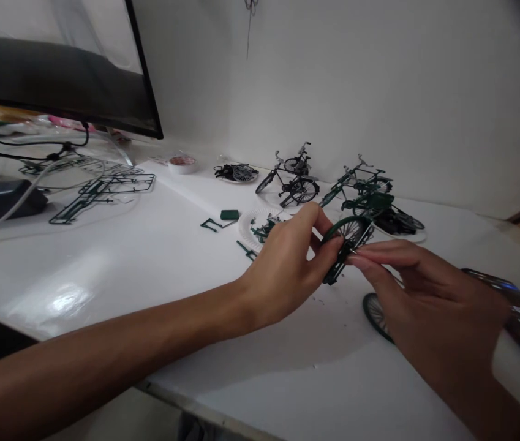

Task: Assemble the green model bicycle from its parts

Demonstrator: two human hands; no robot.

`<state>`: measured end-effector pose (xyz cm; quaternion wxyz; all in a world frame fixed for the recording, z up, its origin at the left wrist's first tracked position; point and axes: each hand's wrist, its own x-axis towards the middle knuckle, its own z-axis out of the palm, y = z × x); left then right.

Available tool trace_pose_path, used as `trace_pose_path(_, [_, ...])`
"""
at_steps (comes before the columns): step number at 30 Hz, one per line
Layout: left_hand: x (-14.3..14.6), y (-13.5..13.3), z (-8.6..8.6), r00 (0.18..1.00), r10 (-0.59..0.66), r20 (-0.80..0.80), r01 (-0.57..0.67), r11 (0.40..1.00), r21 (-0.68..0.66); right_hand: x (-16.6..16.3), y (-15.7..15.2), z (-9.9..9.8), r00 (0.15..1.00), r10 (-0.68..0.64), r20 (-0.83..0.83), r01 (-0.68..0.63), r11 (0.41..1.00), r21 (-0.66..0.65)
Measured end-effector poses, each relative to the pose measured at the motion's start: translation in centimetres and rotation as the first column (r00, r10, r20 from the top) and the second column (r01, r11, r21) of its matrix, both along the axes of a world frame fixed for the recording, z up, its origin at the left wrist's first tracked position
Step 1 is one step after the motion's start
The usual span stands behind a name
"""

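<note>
My left hand [287, 269] and my right hand [425, 300] meet over the white desk [149, 275]. Between their fingers is a dark green model bicycle wheel with silver spokes [349, 236], attached to a small green frame piece. Both hands grip it. Under my right hand, a second spoked model wheel [376, 315] rests on the desk, partly hidden by that hand. A paper plate [253, 223] holding small green parts lies just beyond my left hand.
Several assembled model bicycles [291, 180] stand along the white wall. A green plastic parts sprue [103, 196] lies at left, below a monitor [57, 67]. There are also a tape roll [181, 163], a green block [229, 215], and cables [25, 153].
</note>
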<state>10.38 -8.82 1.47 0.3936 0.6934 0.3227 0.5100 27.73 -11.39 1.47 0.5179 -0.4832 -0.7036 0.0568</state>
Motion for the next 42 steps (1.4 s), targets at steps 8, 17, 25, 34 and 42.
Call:
trace_pose_path(8, [0.0, -0.02, 0.14, 0.999, 0.04, -0.005, -0.04, 0.999, 0.006, -0.54, -0.47, 0.93, 0.999, -0.002, -0.036, -0.001, 0.998, -0.059])
trace_pose_path(17, [-0.28, 0.0, 0.4, 0.996, 0.067, -0.055, -0.061, 0.994, 0.095, -0.38, -0.43, 0.49, 0.992, -0.092, -0.081, 0.085, 0.992, -0.09])
trace_pose_path(25, [-0.38, -0.04, 0.64, 0.991, 0.075, -0.111, -0.06, 0.989, 0.133, -0.81, -0.68, 0.48, 0.982, -0.155, -0.107, 0.143, 0.983, -0.113])
trace_pose_path(34, [-0.5, 0.15, 0.57, 0.986, 0.085, -0.143, -0.055, 0.978, 0.2, 0.08, -0.55, 0.03, 0.992, -0.122, 0.042, 0.123, 0.992, -0.011])
trace_pose_path(42, [-0.49, 0.1, 0.93, 0.994, 0.035, -0.101, -0.025, 0.995, 0.096, 0.09, -0.3, 0.62, 0.986, 0.032, 0.161, -0.059, 0.985, 0.163])
